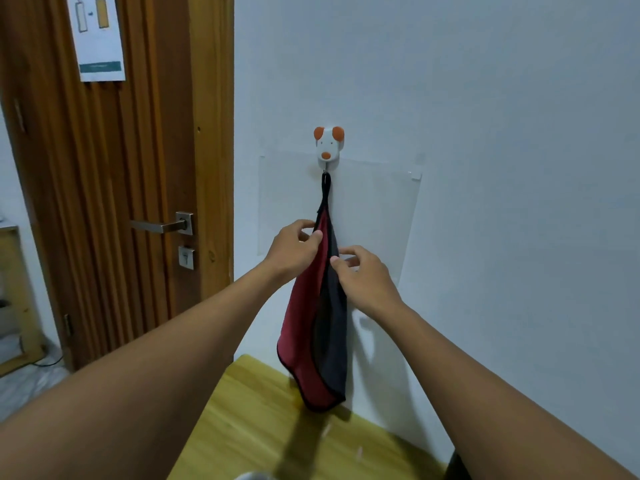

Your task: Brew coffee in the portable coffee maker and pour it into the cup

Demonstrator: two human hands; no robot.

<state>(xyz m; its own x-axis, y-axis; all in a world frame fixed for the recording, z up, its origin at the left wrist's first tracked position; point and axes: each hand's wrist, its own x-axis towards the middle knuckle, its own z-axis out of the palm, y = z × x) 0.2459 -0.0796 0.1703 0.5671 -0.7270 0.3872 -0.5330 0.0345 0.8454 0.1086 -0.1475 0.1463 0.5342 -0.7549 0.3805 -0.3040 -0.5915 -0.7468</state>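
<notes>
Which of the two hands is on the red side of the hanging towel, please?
The left hand: it pinches the red side of the towel, higher up, while the right hand pinches the dark grey side lower down.

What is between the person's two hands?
A red and dark cloth, hung from the dog-shaped wall hook, lies between the left hand and right hand; both pinch it. The head view shows this.

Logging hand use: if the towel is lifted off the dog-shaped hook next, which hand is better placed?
Probably the left hand: it pinches the red edge of the towel higher up, nearer the loop on the hook. The right hand pinches the grey side lower down.
</notes>
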